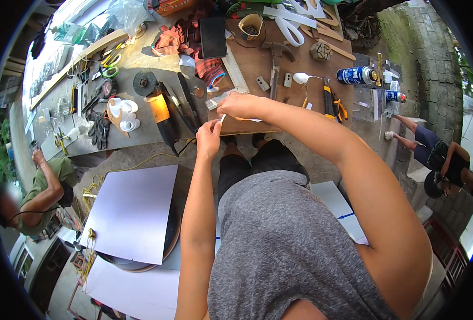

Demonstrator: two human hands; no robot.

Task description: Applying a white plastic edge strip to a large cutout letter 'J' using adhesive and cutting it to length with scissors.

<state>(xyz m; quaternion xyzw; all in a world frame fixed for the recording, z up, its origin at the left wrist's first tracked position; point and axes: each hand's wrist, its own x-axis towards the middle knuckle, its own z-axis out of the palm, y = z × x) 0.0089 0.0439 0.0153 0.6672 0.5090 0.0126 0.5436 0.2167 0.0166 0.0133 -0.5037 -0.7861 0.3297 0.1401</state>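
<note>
My left hand [208,138] is closed in a pinch at the front edge of the workbench, with a small white strip [223,118] sticking up from its fingertips. Just above and to the right, my right hand [239,105] has its fingers curled together; whatever they hold is hidden. The strip's upper end comes close to the right hand, but I cannot tell whether they touch. A light flat bar [217,99] lies beyond the right hand, next to a metal square [235,69]. Right of these lies a hammer [275,66].
Left of my hands lie an orange-and-black power tool [160,109], dark long blades [188,96] and white rolls [130,106]. Pliers [341,110], a utility knife [328,100] and a spray can [356,76] lie right. White sheets [135,213] stand behind left. Other people are at both sides.
</note>
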